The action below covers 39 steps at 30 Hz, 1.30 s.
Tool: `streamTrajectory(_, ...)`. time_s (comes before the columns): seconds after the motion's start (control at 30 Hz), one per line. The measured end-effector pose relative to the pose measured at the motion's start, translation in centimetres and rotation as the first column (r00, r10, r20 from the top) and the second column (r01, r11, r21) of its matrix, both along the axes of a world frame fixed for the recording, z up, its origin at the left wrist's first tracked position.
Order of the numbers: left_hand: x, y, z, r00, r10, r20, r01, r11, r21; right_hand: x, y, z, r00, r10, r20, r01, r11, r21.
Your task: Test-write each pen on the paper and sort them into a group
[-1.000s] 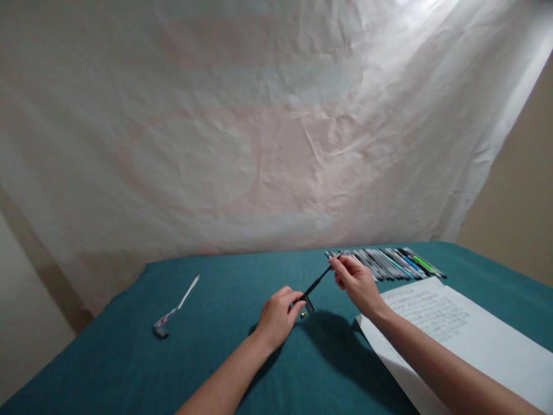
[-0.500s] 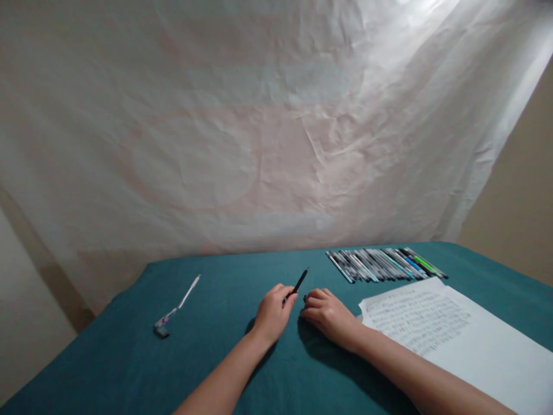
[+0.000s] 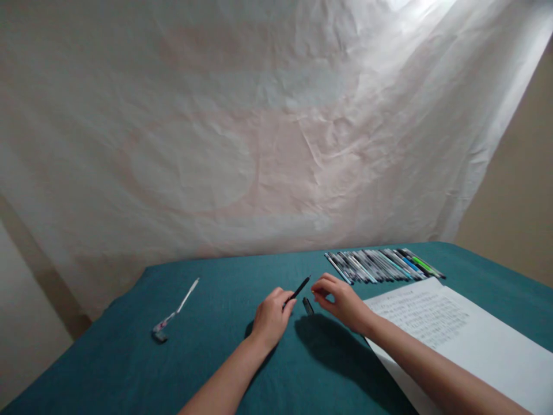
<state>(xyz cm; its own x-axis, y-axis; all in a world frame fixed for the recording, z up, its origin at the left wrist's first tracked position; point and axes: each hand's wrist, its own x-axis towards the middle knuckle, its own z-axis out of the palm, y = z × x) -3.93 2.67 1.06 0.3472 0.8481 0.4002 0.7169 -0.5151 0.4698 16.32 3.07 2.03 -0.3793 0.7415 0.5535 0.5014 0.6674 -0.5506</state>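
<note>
My left hand (image 3: 271, 316) is closed round the lower end of a thin black pen (image 3: 299, 290), which points up and to the right. My right hand (image 3: 341, 301) hovers just right of the pen tip with thumb and forefinger pinched together; what they hold, if anything, is too small to make out. A small dark pen part (image 3: 307, 305) lies on the teal tablecloth (image 3: 216, 346) between the two hands.
A row of several pens (image 3: 382, 264) lies at the back right. A white written sheet of paper (image 3: 458, 334) lies at the right under my right forearm. A white pen with a loose dark cap (image 3: 173, 314) lies at the left. A white wrinkled sheet hangs behind.
My right hand came down from the pen to the cloth, then lifted slightly in a pinch. The dark pen part now shows on the cloth. My left hand kept the pen.
</note>
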Motion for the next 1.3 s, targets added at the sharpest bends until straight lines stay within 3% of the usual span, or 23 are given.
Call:
streamTrajectory(0.17,0.0,-0.1,-0.1,1.0,0.005,-0.027,-0.005,1.0,-0.004,1.8,1.2,1.2,0.977,-0.082,-0.199,0.071,0.995,-0.064)
streamTrajectory(0.3,0.0,-0.3,0.0,0.998,-0.007,-0.056,0.006,1.0,-0.017,2.6,1.8,1.2,0.968,-0.109,-0.228,0.08,0.988,-0.13)
streamTrajectory(0.4,-0.1,-0.3,0.1,0.997,-0.005,-0.071,0.004,1.0,-0.015,3.3,2.3,1.0,0.967,-0.15,-0.206,0.131,0.986,-0.101)
streamTrajectory(0.53,-0.1,-0.2,0.1,0.997,0.012,-0.075,-0.013,1.0,-0.022,4.0,3.0,-0.3,0.982,-0.166,-0.089,0.157,0.982,-0.1)
streamTrajectory(0.67,0.0,-0.2,0.0,0.997,0.013,-0.078,-0.016,0.999,-0.037,3.4,2.9,-1.9,0.988,-0.083,0.131,0.097,0.99,-0.104)
streamTrajectory(1.07,-0.1,-0.3,-0.3,0.996,0.002,-0.091,-0.002,1.0,-0.008,-0.3,1.0,-3.4,0.891,-0.107,0.442,0.055,0.99,0.128)
streamTrajectory(1.2,-0.1,-0.3,-0.3,0.996,0.006,-0.091,-0.006,1.0,-0.003,0.0,1.1,-3.5,0.917,-0.171,0.361,0.133,0.983,0.127)
streamTrajectory(1.3,-0.1,-0.3,-0.3,0.996,0.001,-0.086,-0.001,1.0,0.004,0.8,1.8,-3.1,0.971,-0.195,0.14,0.191,0.981,0.04)
